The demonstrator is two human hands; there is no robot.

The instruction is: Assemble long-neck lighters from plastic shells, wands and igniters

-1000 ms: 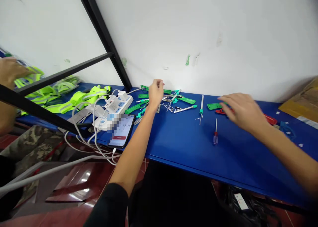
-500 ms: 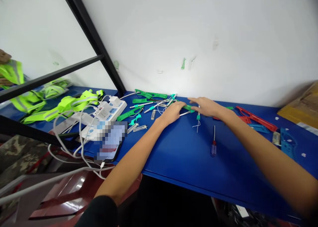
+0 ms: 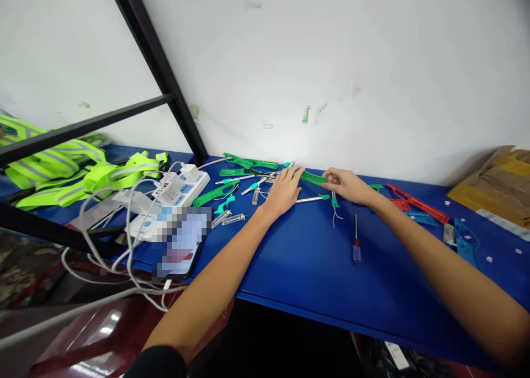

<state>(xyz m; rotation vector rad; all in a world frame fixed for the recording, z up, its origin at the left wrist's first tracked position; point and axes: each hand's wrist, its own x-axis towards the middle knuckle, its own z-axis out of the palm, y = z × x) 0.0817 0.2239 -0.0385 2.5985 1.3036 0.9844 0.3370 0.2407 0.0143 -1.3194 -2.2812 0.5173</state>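
A long green plastic casing piece is pinched at its right end by my right hand. My left hand lies over the pile of parts with its fingers stretched out, close to the casing's left end; what is under the palm is hidden. A metal rod with a teal end rests between my hands. Just below my right hand, a second teal-ended rod trails thin white wires. More green casings and small clear parts lie left of my left hand.
A screwdriver lies on the blue table. Red casings, blue casings and a cardboard box are at right. To the left are a phone, a power strip with cables, reflective yellow-green straps and a black frame.
My right hand has closed on the green casing and lifted its end slightly. My left hand has stayed over the pile, its fingers spread a little more. The view has shifted slightly.
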